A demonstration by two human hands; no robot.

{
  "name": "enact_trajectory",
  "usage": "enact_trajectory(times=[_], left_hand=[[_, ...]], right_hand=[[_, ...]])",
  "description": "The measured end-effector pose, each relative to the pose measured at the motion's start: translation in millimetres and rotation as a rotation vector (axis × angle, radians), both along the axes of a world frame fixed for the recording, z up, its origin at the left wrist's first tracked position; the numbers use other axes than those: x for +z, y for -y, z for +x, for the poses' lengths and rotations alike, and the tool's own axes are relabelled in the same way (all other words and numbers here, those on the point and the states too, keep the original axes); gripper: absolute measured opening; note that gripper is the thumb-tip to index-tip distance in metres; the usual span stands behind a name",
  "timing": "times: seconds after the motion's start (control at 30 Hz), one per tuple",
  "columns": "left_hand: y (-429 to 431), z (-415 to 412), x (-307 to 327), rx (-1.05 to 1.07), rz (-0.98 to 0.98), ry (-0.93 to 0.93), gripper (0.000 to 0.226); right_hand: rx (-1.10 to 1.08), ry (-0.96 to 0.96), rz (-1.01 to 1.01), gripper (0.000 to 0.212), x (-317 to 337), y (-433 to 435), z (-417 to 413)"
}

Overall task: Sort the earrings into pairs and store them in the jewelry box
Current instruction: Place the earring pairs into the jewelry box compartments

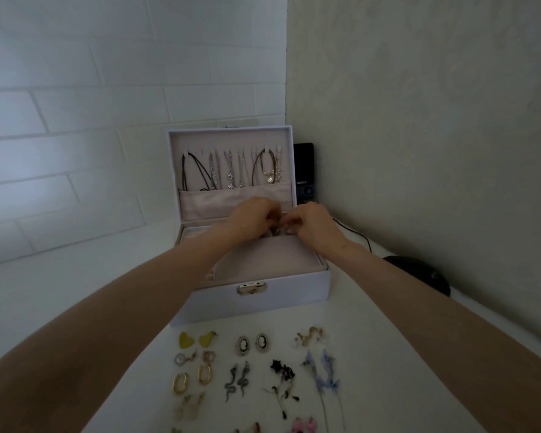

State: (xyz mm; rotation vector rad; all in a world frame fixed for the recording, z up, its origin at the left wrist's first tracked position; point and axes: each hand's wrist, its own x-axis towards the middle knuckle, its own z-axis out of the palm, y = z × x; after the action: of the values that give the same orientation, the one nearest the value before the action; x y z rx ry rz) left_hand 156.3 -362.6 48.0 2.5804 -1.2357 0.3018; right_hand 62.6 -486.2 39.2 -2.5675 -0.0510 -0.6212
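A pale lilac jewelry box [294, 292] stands open on the white table, necklaces hanging in its raised lid [231, 142]. Both hands meet over the back of the box's tray. My left hand [252, 215] and my right hand [314, 223] pinch small earrings between curled fingertips; the pieces are mostly hidden. In front of the box lie earrings in pairs: yellow hearts [196, 339], oval cameos [252, 343], gold hoops [192, 379], grey snakes [237, 381], long blue drops [324, 375], and several more at the frame's bottom edge.
A black speaker [305, 171] stands behind the box against the right wall, its cable [356, 234] running along the table. A dark round object [422, 275] lies to the right of the box. White brick wall at the left.
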Motion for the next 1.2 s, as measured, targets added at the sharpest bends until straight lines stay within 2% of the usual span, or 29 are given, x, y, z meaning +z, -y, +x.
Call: enact_trajectory(times=[0.1,0.33,0.5,0.77,1.0,1.2], left_hand=[[-2,-2,-1,0.004,-0.041,0.006,0.020],[-12,-4,3,-0.003,-0.171,0.018,0.009],[-19,-13,0,-0.036,-0.098,0.013,0.016],[-8,-15,-3,0.033,-0.044,-0.006,0.022],[-6,-14,-2,0.066,-0.036,0.034,0.032],[-13,-15,-6,0.001,-0.012,-0.007,0.026]], right_hand=[[-0.062,0.081,0.027,0.019,-2,0,-2],[-0.208,0.100,0.029,0.028,-15,11,5],[-0.217,0.066,0.042,0.023,-17,15,6],[-0.213,-0.120,0.134,0.036,-20,15,13],[-0.201,-0.128,0.199,0.037,-23,15,13],[-0.145,-0.099,0.215,0.041,-22,14,11]])
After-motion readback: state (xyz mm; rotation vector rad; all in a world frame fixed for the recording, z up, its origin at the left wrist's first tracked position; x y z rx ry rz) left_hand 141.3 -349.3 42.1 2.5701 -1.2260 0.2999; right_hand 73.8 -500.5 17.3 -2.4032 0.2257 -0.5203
